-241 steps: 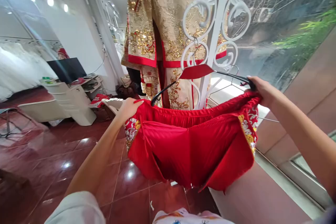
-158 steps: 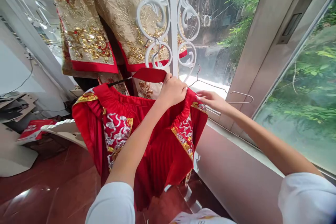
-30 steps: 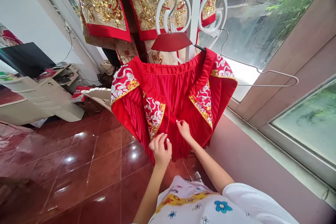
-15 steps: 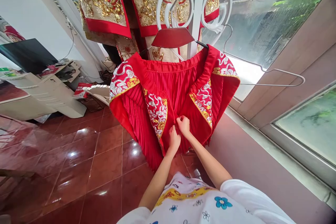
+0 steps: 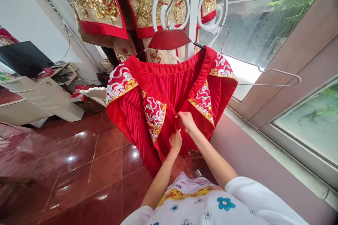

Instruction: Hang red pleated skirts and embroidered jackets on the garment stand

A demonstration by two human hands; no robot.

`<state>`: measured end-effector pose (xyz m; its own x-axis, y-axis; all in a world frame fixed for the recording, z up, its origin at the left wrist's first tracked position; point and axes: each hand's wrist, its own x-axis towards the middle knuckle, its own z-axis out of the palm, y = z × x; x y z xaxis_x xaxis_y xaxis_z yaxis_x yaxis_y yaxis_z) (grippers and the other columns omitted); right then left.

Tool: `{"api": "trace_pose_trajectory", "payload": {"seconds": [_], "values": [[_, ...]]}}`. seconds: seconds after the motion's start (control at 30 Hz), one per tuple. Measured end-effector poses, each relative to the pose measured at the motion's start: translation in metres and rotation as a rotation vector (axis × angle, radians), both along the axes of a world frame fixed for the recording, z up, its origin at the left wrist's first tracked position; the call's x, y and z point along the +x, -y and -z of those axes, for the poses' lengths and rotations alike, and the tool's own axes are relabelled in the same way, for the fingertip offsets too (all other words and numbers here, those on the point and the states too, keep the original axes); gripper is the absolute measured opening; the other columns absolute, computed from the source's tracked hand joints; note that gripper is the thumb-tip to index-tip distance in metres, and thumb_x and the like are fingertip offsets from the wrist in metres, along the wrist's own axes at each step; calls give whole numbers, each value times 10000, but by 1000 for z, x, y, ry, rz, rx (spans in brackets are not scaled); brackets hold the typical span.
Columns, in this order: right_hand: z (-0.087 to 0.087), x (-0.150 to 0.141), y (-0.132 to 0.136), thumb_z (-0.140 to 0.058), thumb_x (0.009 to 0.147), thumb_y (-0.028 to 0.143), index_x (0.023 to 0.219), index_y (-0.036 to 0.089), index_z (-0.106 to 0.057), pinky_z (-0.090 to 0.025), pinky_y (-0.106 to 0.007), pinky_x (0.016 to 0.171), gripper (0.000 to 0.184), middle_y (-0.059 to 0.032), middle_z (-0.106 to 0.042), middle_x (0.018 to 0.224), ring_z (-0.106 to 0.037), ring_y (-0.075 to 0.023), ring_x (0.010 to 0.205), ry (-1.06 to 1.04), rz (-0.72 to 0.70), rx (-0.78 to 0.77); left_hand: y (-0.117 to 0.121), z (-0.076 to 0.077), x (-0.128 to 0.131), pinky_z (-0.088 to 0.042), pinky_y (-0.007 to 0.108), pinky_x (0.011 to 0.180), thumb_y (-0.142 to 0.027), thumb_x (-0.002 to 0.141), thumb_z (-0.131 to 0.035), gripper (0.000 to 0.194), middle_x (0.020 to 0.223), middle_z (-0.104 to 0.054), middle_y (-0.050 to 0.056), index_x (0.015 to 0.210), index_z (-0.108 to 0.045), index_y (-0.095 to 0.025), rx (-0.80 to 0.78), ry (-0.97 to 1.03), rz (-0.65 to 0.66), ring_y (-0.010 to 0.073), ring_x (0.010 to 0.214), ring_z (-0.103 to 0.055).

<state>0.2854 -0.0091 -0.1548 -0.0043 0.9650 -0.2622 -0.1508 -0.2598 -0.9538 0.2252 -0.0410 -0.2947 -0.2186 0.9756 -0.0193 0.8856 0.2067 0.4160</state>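
"Left side first. What's out there?"

"Glossy oxblood floor tiles (image 5: 79, 168) at seven o'clock. At nine, a white bench (image 5: 44, 103) with papers on it, and a black monitor (image 5: 23, 58) behind."

"And my hands?"

"Your left hand (image 5: 175, 141) is against a fold of the red pleated skirt (image 5: 163, 88); I can't tell whether it's gripping. Your right hand (image 5: 187, 121), just beside it, pinches the fabric."

"Where's the skirt?"

"Dead ahead, on a red wooden hanger (image 5: 169, 39) hooked to a white scrollwork rack (image 5: 194, 7). Its silver-embroidered panels flare outward. A gold-beaded robe (image 5: 95, 0) hangs at eleven."

"Farther right?"

"A wire hanger (image 5: 269, 84) at three, a window (image 5: 308, 126) at four, and a pink wall (image 5: 253, 168) below it."
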Motion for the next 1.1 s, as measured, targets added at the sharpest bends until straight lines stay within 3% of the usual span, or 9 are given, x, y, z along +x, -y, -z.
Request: {"api": "trace_pose_trajectory", "payload": {"seconds": [0.13, 0.23, 0.37, 0.5, 0.63, 0.77, 0.9, 1.0, 1.1], "values": [[-67, -1, -14, -451, 665, 157, 511, 170, -446, -109, -202, 376, 155, 107, -227, 352, -153, -33, 343, -75, -4, 119, 1, -8, 6, -455, 281, 740, -310, 955, -276, 399, 928, -689, 130, 974, -633, -132, 29, -16, 27, 209, 923, -648], [-88, -6, -18, -455, 662, 156, 491, 178, -401, -105, -213, 394, 181, 103, -222, 370, -144, -35, 367, -100, -7, 250, -3, -17, 9, -442, 276, 745, -304, 957, -267, 404, 962, -680, 138, 977, -628, -126, 49, -19, 36, 210, 955, -635], [-70, -4, -12, -459, 693, 224, 495, 174, -417, -152, -218, 429, 209, 80, -265, 408, -209, -51, 415, 101, 52, 441, -3, -26, 6, -432, 261, 711, -276, 956, -265, 396, 933, -686, 127, 968, -632, -126, 43, 2, 59, 196, 907, -647], [-47, 17, 4, -430, 775, 330, 585, 144, -549, -272, -219, 504, 291, 19, -457, 510, -369, -86, 513, 339, 32, 603, 8, -47, -2, -434, 270, 680, -388, 934, -317, 429, 906, -687, 139, 914, -650, -118, 13, 16, 76, 218, 873, -650], [-44, 34, 13, -446, 805, 346, 699, 141, -610, -315, -224, 537, 284, 5, -510, 559, -415, -103, 540, 472, 206, 646, 20, -96, -6, -438, 263, 674, -453, 900, -380, 388, 902, -680, 100, 971, -617, -154, 165, 142, 127, 197, 819, -642], [-47, 33, 4, -480, 812, 339, 916, 148, -625, -348, -234, 577, 261, -6, -570, 636, -464, -118, 556, 592, 386, 697, 14, -148, -1, -439, 247, 709, -293, 912, -381, 250, 894, -667, 72, 962, -589, -164, 420, 198, 123, 162, 782, -635], [-43, 27, -9, -468, 828, 354, 862, 168, -617, -322, -242, 574, 241, -12, -585, 628, -482, -131, 547, 741, 283, 702, -7, -182, 6, -457, 292, 682, -251, 911, -373, 380, 903, -670, 160, 1230, -462, -65, 291, -7, -11, 238, 808, -658], [-37, 26, -10, -415, 834, 308, 729, 175, -557, -292, -241, 549, 222, 1, -532, 571, -452, -125, 517, 748, 238, 696, -24, -196, 6, -462, 300, 668, -298, 929, -323, 361, 861, -668, 169, 1106, -537, -67, 217, -110, -60, 257, 805, -662], [-28, 29, -7, -399, 811, 266, 667, 191, -471, -266, -241, 531, 178, 20, -470, 543, -414, -117, 505, 712, 180, 709, -30, -201, 2, -455, 289, 663, -270, 932, -297, 322, 869, -671, 145, 1018, -565, -114, 235, -143, -52, 242, 806, -661]]}}
